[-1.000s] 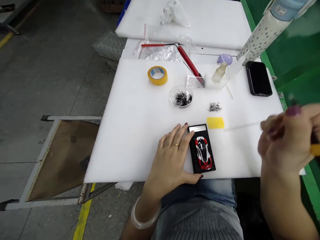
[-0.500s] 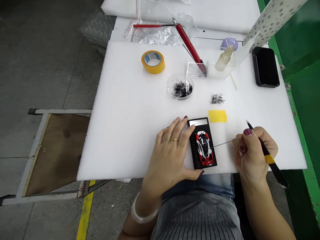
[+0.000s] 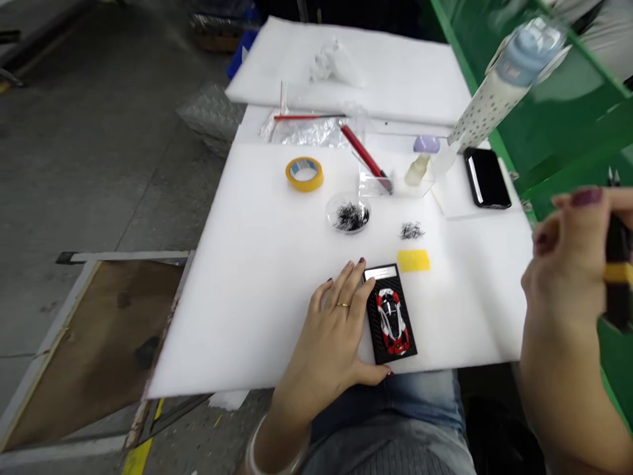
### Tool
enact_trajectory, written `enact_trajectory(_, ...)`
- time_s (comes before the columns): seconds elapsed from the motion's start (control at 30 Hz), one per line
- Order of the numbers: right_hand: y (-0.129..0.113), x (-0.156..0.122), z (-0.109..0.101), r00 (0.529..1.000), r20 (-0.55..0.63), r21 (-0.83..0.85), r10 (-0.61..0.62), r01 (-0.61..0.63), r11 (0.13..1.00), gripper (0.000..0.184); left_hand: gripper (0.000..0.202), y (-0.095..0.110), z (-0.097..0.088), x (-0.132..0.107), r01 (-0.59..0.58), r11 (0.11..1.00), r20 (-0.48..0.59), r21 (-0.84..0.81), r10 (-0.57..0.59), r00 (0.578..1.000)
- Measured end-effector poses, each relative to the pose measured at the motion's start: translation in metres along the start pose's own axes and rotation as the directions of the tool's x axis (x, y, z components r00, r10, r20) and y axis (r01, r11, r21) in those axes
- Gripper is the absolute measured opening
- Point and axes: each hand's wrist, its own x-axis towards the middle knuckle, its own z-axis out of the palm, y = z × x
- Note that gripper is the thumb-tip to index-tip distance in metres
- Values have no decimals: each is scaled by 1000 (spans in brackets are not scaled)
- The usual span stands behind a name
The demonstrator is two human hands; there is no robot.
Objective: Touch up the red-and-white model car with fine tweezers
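Note:
A small black base [image 3: 382, 351] carrying a red and white model car [image 3: 393, 320] lies near the front edge of the white foam sheet [image 3: 257, 264]. My left hand [image 3: 333, 330] rests flat against the base's left side, fingers along its edge. My right hand [image 3: 576, 270] is raised at the right, well above the sheet and blurred, shut on black tweezers with a yellow band [image 3: 617, 264]. A yellow tape strip [image 3: 413, 261] lies just behind the base, with a little heap of black fibres [image 3: 411, 231] beyond it.
A clear dish of black fibres [image 3: 349, 215], a yellow tape roll [image 3: 304, 174], a red-handled tool [image 3: 364, 157], a small bottle [image 3: 415, 169], a black phone [image 3: 486, 177] and a dotted bottle [image 3: 499, 86] stand further back. A green frame [image 3: 568, 132] borders the right side.
My right hand lifted off the sheet and swung up to the right with the tweezers. The view tilted back. My left hand stayed on the base.

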Motion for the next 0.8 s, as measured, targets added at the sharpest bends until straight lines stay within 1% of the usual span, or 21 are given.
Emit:
enact_trajectory(0.03, 1, 17, 9, 992, 22, -49, -122, 123, 991, 27, 127, -1, 0, 2, -16, 1000, -7, -10, 16, 1000)
enact_trajectory(0.07, 3, 32, 19, 975, 67, -76, -214, 218, 973, 27, 126, -1, 0, 3, -29, 999, -17, -20, 29, 999)
enact_trajectory(0.1, 6, 45, 29, 956, 120, -88, -269, 280, 956, 27, 125, -2, 0, 4, -36, 999, -24, -28, 36, 999)
enact_trajectory(0.17, 13, 62, 48, 930, 214, -92, -299, 324, 942, 28, 121, -1, 0, 5, -41, 999, -36, -37, 39, 999)
enact_trajectory(0.23, 24, 70, 64, 918, 245, -94, -312, 343, 935, 28, 118, -1, 0, 5, -39, 998, -38, -40, 38, 999)
enact_trajectory(0.3, 34, 72, 75, 910, 284, -103, -302, 342, 934, 28, 118, -1, -1, 3, -53, 997, -45, -54, 51, 998)
enact_trajectory(0.37, 41, 71, 79, 890, 371, -114, -267, 329, 938, 29, 120, -2, -2, 2, -70, 994, -53, -88, 65, 996)
enact_trajectory(0.43, 43, 70, 78, 868, 451, -103, -210, 284, 953, 32, 119, -2, -4, 0, -78, 988, -56, -136, 71, 996)
enact_trajectory(0.47, 42, 68, 75, 874, 451, -68, -180, 235, 970, 35, 118, -2, -5, -1, -77, 984, -54, -159, 69, 996)
enact_trajectory(0.53, 40, 63, 65, 909, 409, 61, -76, 56, 997, 46, 117, -3, -6, -2, -65, 979, -54, -195, 56, 997)
enact_trajectory(0.57, 39, 59, 59, 919, 395, 128, -10, -44, 991, 53, 116, -3, -7, -2, -62, 976, -58, -209, 51, 997)
enact_trajectory(0.6, 39, 55, 53, 916, 400, 178, 46, -127, 976, 58, 116, -3, -7, -3, -58, 973, -61, -224, 45, 997)
enact_trajectory(0.63, 39, 50, 47, 896, 435, 192, 89, -189, 963, 59, 115, -4, -7, -3, -54, 969, -63, -240, 40, 997)
enact_trajectory(0.67, 41, 45, 41, 860, 495, 167, 121, -231, 959, 56, 114, -4, -6, -4, -52, 965, -70, -259, 35, 997)
enact_trajectory(0.7, 44, 40, 36, 809, 570, 118, 145, -255, 960, 50, 112, -4, -6, -4, -48, 960, -72, -277, 29, 997)
enact_trajectory(0.77, 52, 31, 27, 685, 705, 23, 182, -279, 960, 38, 106, -3, -6, -3, -39, 951, -83, -306, 14, 996)
enact_trajectory(0.8, 57, 27, 24, 626, 754, -15, 199, -286, 958, 35, 104, -2, -6, -3, -29, 949, -86, -314, 2, 996)
